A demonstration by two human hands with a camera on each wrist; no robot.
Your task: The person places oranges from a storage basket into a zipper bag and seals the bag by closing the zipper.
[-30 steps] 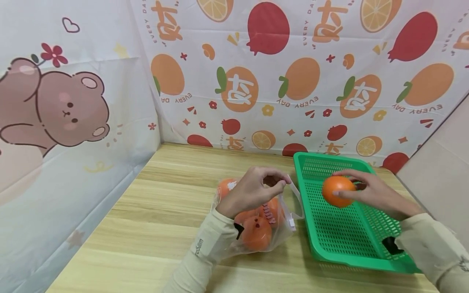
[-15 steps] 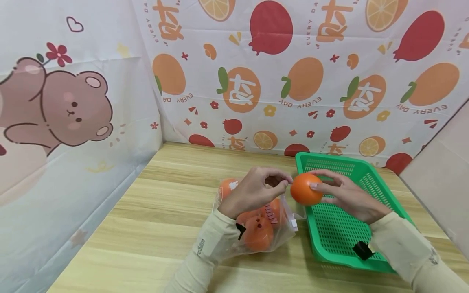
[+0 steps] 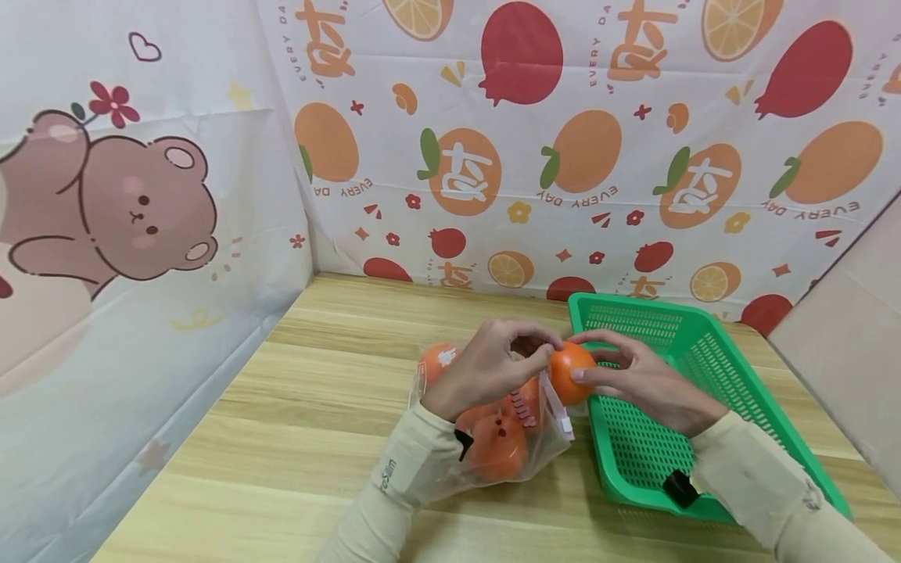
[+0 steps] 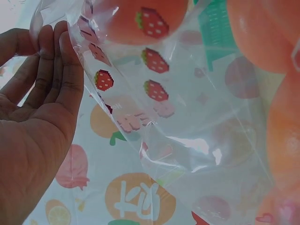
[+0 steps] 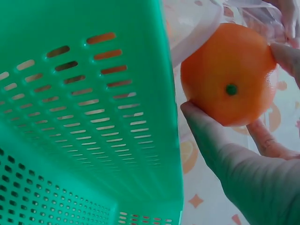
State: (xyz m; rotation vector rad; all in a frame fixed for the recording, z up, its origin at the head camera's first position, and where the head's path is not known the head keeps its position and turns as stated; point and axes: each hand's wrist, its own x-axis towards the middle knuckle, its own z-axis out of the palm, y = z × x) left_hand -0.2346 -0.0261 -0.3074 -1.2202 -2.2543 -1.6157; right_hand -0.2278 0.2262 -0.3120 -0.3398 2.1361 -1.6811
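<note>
My left hand pinches the upper edge of a clear plastic zip bag printed with strawberries, its mouth turned to the right. Inside the bag lie several oranges, seen through the film. Between the fingers and thumb of my right hand is another orange, right at the bag's mouth. Its green stem spot faces the right wrist camera. In the left wrist view, the fingertips of the left hand meet at the film's edge, and part of the bag is hidden behind that forearm in the head view.
A green perforated plastic basket stands just right of the bag, under my right forearm. Wooden tabletop stretches to the left. Printed cloth hangs behind the table, and a bear-print cloth on the left.
My right hand has carried the orange leftward from over the basket to the bag's mouth. The left hand has stayed at the bag's edge.
</note>
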